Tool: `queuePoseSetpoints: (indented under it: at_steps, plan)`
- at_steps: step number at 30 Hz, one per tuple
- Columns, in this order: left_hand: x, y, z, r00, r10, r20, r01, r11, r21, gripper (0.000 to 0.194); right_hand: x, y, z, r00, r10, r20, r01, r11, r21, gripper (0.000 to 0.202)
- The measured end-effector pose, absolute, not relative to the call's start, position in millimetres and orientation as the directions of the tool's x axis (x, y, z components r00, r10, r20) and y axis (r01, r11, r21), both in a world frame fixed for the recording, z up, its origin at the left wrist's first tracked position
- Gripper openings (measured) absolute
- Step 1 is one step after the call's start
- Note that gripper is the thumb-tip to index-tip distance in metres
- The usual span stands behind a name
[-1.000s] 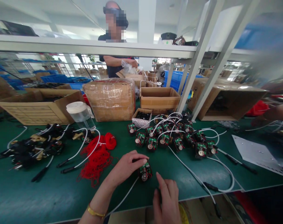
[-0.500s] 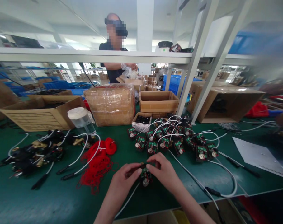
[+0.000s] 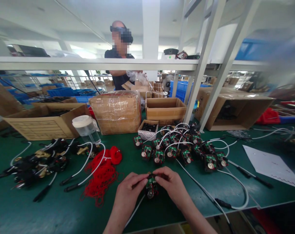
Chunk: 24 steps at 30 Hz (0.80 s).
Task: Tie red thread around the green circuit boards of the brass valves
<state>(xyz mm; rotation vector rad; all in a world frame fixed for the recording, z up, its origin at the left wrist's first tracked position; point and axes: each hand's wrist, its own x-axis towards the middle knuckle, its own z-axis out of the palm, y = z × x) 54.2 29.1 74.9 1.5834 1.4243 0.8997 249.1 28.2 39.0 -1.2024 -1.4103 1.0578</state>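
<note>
A small black assembly with a green circuit board point(image 3: 151, 186) and a round silvery part sits at the front of the green table. My left hand point(image 3: 130, 191) pinches its upper left side with thumb and fingers. On the opposite side, my right hand point(image 3: 170, 186) is closed on the upper right of the same assembly. The fingers partly hide its top edge. A white cable point(image 3: 135, 210) runs from below it toward the table's front edge. Just beyond my hands stand several similar board assemblies point(image 3: 171, 151) with white cables.
Red string or loops point(image 3: 100, 185) lie to the left, near black-and-brass parts point(image 3: 40, 162). Behind are a lidded clear jar point(image 3: 86, 130), a taped carton point(image 3: 115, 112) and a small box of black parts point(image 3: 148, 129). Shelf posts point(image 3: 216, 65) rise at right. A person point(image 3: 119, 53) works beyond.
My fingers have shifted slightly at the top of the assembly. The dark piece between the fingertips shows less now, and more green board is visible. The camera view has tilted up a little.
</note>
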Motion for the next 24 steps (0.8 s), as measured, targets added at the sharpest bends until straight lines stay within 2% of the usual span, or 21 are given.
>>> queuePoseSetpoints:
  at_steps: [5, 8, 14, 24]
  plan:
    - [47.0, 24.4, 65.8, 0.155, 0.988, 0.029, 0.4, -0.09, 0.912, 0.03, 250.3, 14.5, 32.0, -0.024, 0.986, 0.163, 0.217, 0.164, -0.962, 0.027]
    - [40.9, 20.9, 56.1, 0.222, 0.975, 0.003, 0.372, -0.087, 0.924, 0.034, 249.8, 6.7, 26.7, -0.016, 0.983, 0.18, 0.225, 0.179, -0.958, 0.029]
    - [37.8, 15.6, 31.8, 0.325, 0.941, -0.092, 0.183, 0.033, 0.983, 0.062, 246.7, -3.4, 20.5, -0.023, 0.985, 0.171, 0.267, 0.171, -0.948, 0.036]
    - [46.0, 15.7, 33.0, 0.319, 0.945, -0.072, 0.296, -0.027, 0.955, 0.07, 230.8, -8.0, 21.0, 0.027, 0.993, 0.114, 0.297, 0.101, -0.95, 0.045]
